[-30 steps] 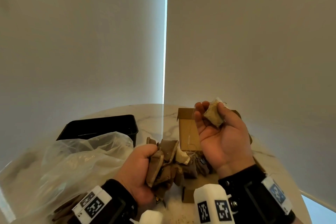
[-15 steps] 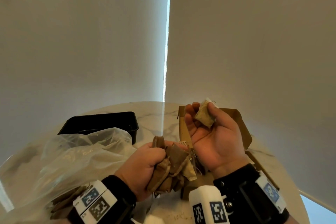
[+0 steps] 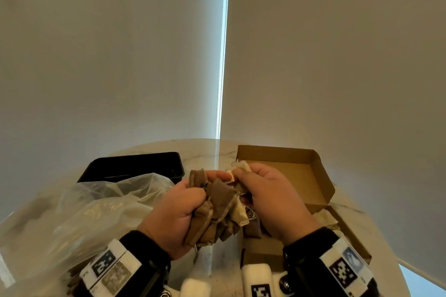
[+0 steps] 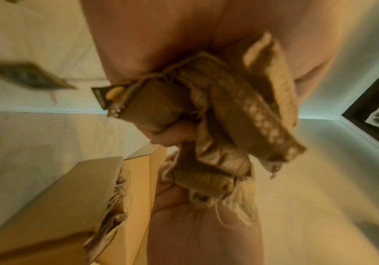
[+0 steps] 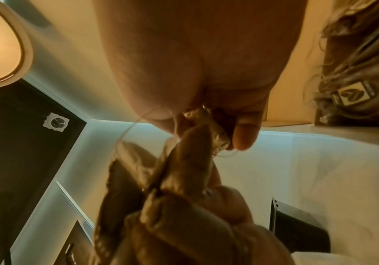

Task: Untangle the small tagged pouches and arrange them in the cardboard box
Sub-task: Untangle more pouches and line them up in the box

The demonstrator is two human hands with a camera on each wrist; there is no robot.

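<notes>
Right now I have my left hand clenched around the tangled bunch of tagged pouches, anchoring it above the tabletop so the strings can be worked. My right hand pinches one pale pouch at the bunch's top, likely to tease it free. Just beyond, the cardboard box lies open, close for dropping; pouches already sit in its near end.
</notes>
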